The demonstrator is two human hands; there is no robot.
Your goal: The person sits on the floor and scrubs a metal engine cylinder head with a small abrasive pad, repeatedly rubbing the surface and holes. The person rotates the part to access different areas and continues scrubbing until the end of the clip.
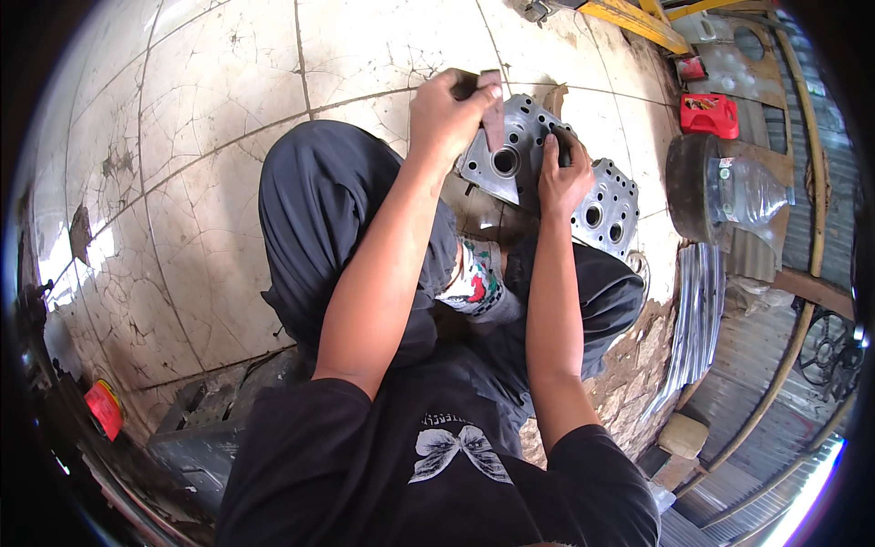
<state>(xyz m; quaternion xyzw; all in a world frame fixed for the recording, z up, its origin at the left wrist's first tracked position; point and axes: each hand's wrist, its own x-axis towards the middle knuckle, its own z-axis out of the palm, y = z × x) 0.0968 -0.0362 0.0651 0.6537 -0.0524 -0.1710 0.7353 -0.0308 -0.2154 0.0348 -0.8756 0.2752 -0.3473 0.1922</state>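
1. My left hand (447,114): closed, pinching a flat reddish-brown strip (493,118) between thumb and fingers. Strip's lower end is over the first metal block, beside a big round hole; can't tell if touching.
2. My right hand (565,178): fingers bent, at the first block's right end; can't tell if gripping or only resting.
3. First metal block (527,150): grey, many holes, between my hands, toward the right edge of the tiled floor (210,137). Looks tilted; its support is hidden.
4. Second metal block (606,205): similar, grey, holed, just right of the first, nearer that floor edge.
5. Along the floor's right edge: red jug (709,116), dark round tub (690,189), clear plastic bottle (752,190) beside the tub.
6. Floor's lower-left part: dark box (210,419), well apart from the blocks.
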